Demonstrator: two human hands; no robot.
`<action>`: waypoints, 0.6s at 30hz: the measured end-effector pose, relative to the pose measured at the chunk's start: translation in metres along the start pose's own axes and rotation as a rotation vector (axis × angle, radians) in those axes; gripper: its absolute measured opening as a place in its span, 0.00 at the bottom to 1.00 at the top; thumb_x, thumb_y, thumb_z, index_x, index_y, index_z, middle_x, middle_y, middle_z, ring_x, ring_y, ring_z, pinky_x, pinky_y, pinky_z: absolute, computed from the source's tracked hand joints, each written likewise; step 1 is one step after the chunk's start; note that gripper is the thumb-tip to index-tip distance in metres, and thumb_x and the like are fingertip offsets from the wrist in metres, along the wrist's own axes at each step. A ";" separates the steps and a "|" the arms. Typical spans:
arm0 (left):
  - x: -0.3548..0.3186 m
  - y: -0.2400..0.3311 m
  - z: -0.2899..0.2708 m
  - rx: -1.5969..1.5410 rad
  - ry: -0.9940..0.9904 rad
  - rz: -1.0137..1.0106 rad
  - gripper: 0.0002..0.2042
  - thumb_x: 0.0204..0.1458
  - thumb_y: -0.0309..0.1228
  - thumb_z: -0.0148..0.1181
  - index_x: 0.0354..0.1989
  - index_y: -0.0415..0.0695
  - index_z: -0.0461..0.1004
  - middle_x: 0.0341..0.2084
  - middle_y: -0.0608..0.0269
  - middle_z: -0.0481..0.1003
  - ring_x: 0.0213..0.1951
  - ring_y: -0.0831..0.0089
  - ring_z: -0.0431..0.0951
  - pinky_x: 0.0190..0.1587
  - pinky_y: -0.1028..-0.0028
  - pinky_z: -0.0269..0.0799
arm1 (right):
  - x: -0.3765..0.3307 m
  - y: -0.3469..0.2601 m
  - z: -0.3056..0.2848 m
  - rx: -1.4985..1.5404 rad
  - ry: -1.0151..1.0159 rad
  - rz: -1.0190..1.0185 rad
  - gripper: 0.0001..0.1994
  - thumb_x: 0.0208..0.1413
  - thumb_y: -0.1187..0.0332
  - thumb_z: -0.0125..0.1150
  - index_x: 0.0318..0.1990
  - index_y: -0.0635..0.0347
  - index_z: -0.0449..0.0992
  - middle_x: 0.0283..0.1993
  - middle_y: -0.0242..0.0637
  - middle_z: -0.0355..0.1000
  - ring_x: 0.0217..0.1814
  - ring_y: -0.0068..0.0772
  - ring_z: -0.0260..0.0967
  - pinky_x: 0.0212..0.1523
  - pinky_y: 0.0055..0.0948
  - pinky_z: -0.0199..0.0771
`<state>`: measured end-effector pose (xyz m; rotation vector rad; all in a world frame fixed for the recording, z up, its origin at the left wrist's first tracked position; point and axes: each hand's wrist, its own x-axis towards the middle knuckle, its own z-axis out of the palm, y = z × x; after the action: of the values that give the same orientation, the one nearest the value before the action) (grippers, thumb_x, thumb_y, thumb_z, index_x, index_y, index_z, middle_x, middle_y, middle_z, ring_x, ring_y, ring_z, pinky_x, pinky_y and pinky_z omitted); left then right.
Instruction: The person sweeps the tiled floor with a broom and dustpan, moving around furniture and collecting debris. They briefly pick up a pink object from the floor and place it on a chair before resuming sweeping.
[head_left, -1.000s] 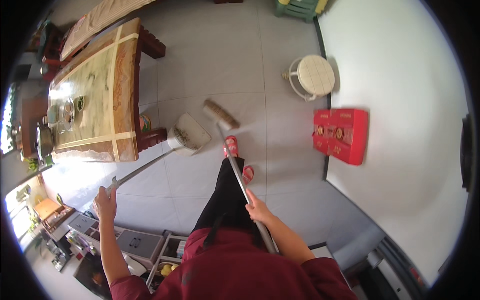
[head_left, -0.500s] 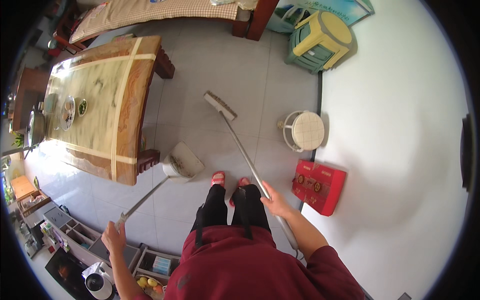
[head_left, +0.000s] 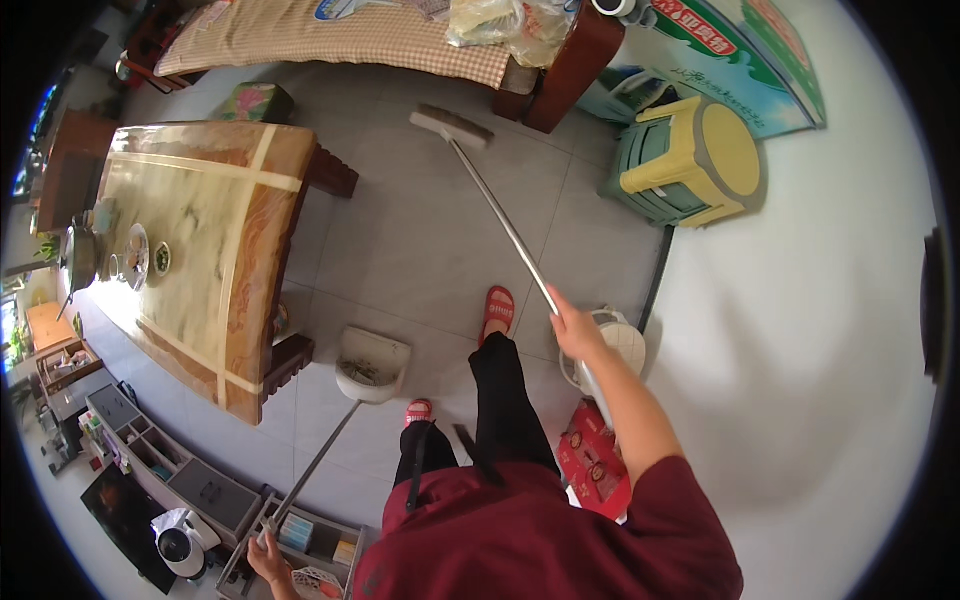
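Note:
My right hand (head_left: 577, 325) is closed around the metal handle of a broom (head_left: 505, 222). The broom's wide head is out in front of me on the grey tiles, near the cloth-covered bench, and looks blurred. Down at the lower left, my left hand (head_left: 268, 558) grips the top of a long dustpan handle. The white dustpan (head_left: 372, 362) rests beside the table leg with dark debris inside it. Between broom and dustpan are my feet in red slippers (head_left: 498, 306), the right one stepping ahead of the left.
A stone-topped wooden table (head_left: 200, 240) with dishes stands on the left. Along the right wall are stacked yellow and green stools (head_left: 690, 165), a small white stool (head_left: 618, 350) and a red box (head_left: 597, 462). A bench (head_left: 340, 45) spans the far side; a grey cabinet (head_left: 215, 490) lies lower left.
I have stepped forward, right foot leading. The broom head has moved farther out toward the bench. My left hand has come lower and nearer my body, with the dustpan's opening turned more forward.

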<state>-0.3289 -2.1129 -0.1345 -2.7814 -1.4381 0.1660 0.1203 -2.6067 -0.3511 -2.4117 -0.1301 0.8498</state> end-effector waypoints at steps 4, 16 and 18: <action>-0.031 -0.009 0.030 -0.301 -0.117 -0.344 0.16 0.49 0.39 0.58 0.34 0.36 0.70 0.24 0.57 0.72 0.26 0.73 0.70 0.30 0.75 0.65 | 0.150 -0.018 -0.059 -0.154 -0.123 0.058 0.24 0.57 0.64 0.44 0.62 0.36 0.51 0.33 0.51 0.71 0.36 0.54 0.69 0.38 0.46 0.69; -0.031 0.035 0.027 0.177 -0.321 -0.602 0.16 0.50 0.42 0.54 0.39 0.42 0.66 0.34 0.50 0.72 0.38 0.55 0.72 0.40 0.62 0.65 | 0.164 -0.029 -0.026 0.212 -0.272 0.218 0.26 0.55 0.67 0.47 0.62 0.44 0.52 0.39 0.51 0.71 0.38 0.51 0.70 0.39 0.41 0.69; -0.018 0.065 0.026 0.199 -0.332 -0.675 0.16 0.50 0.42 0.54 0.40 0.43 0.66 0.35 0.51 0.72 0.39 0.54 0.72 0.40 0.61 0.65 | 0.130 -0.056 -0.063 0.239 -0.322 0.247 0.26 0.54 0.66 0.49 0.62 0.43 0.53 0.39 0.51 0.71 0.39 0.50 0.71 0.40 0.40 0.69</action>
<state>-0.2889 -2.1666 -0.1622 -2.0345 -2.1914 0.7274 0.2667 -2.5562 -0.3516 -2.0800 0.1438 1.2867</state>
